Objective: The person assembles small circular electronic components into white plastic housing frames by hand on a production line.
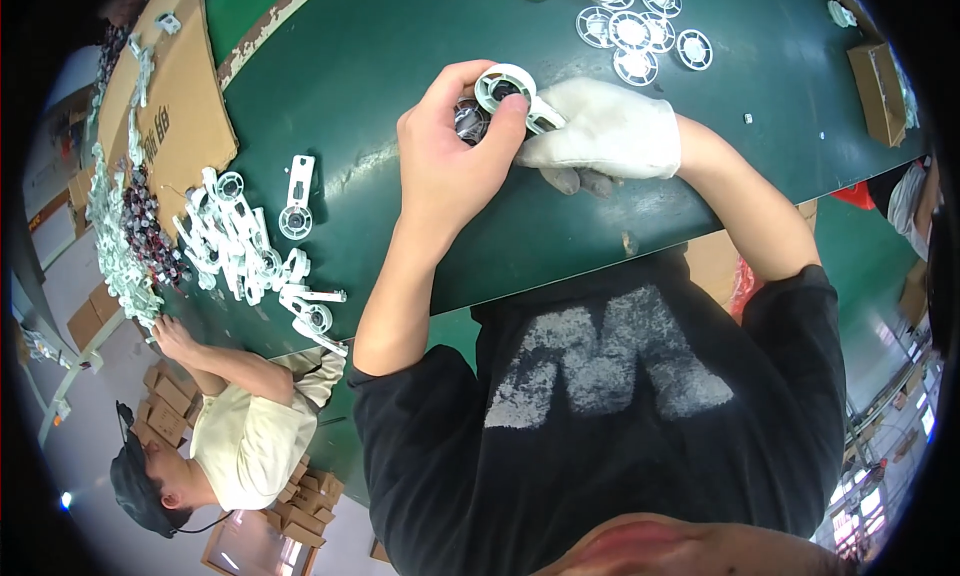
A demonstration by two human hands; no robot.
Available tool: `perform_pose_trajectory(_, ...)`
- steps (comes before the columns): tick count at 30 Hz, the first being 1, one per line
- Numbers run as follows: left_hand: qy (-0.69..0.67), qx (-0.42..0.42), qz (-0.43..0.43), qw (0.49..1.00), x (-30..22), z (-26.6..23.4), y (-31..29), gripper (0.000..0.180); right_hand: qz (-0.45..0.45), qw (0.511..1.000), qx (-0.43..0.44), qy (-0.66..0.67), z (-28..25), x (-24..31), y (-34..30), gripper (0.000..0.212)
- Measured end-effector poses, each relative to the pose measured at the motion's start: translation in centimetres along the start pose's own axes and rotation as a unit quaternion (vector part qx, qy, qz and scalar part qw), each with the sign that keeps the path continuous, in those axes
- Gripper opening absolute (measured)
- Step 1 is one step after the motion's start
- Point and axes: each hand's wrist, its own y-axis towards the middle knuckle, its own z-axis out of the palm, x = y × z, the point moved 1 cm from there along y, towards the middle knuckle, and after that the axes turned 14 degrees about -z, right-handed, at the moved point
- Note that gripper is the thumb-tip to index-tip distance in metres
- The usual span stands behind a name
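Observation:
My bare left hand (450,151) is closed around a white plastic part (505,74) with a round ring head and a dark centre; the thumb presses on the ring. Between those fingers and the palm shows a second round, dark and shiny piece (470,121), partly hidden. In a white glove with grey fingertips, my right hand (610,131) grips the part's short arm from the right, its fingers covering most of that arm. Both hands meet above the green table (560,236).
Left of my hands lies a single white ringed part (297,198), beside a heap of similar parts (235,241). White spoked discs (630,31) lie at the far side. Cardboard (185,86) covers the table's left. A co-worker (240,426) reaches in there. An open carton (877,94) stands right.

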Motion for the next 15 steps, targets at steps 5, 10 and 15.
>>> perform_pose_trajectory(5, 0.094, -0.043, 0.082, 0.991, 0.0, 0.0, 0.0, 0.023, 0.017, 1.000, 0.005, -0.021, 0.2, 0.5, 0.0, 0.034)
perform_pose_trajectory(10, 0.128, -0.075, 0.115, 0.982, 0.4, 0.1, 0.0, 0.022, 0.040, 0.998, -0.017, -0.044, 0.8, 0.6, 0.2, 0.029)
perform_pose_trajectory(15, 0.073, -0.047, 0.086, 0.992, -0.1, 0.2, 0.0, 0.022, -0.109, 0.961, -0.149, -0.205, 1.3, -2.7, 0.8, 0.033)
